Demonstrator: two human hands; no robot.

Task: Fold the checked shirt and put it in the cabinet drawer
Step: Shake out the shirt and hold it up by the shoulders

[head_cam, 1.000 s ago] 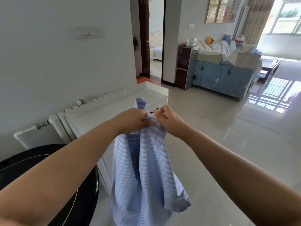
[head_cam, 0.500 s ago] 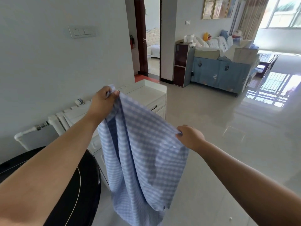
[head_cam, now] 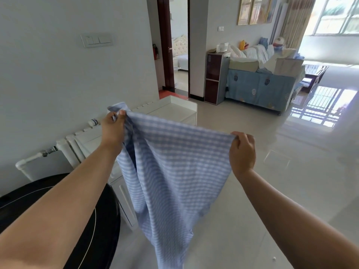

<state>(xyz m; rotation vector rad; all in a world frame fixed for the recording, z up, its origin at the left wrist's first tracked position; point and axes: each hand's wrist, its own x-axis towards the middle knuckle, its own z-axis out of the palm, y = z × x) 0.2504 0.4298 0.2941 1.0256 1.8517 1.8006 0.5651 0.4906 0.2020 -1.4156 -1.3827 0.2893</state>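
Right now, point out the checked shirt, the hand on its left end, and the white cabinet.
checked shirt (head_cam: pixel 174 162), head view, middle of the hanging cloth
left hand (head_cam: pixel 113 129), head view, back of the hand
white cabinet (head_cam: pixel 174 111), head view, bare top surface

No readable text, labels, brands, numbers or signs anywhere in view. Small bottle (head_cam: pixel 94 121) on radiator by wall carries dark label, print too small and blurred to read. Framed pictures (head_cam: pixel 256 9) on far wall show no legible writing.
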